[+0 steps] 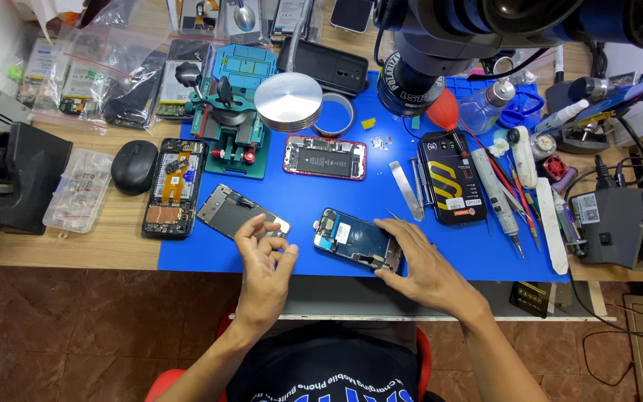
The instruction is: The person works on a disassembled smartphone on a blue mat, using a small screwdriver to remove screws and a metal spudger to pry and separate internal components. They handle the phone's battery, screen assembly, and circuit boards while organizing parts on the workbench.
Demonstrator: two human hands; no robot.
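Note:
My right hand [422, 266] rests on the near right end of a phone screen assembly [353, 237] that lies face down on the blue mat [440, 257]. My left hand [266, 260] hovers just left of it with fingers spread, holding nothing I can see. Directly behind the left hand lies a second screen panel [226, 209]. An opened red phone body [324, 157] with its battery showing sits further back on the mat.
A black opened phone [174, 187] and a black mouse [134, 166] lie at left. A green clamp jig [231, 126], a round metal disc [289, 100] and a microscope head [426, 52] stand behind. Screwdrivers and tweezers [511, 201] lie at right beside a soldering station [630, 223].

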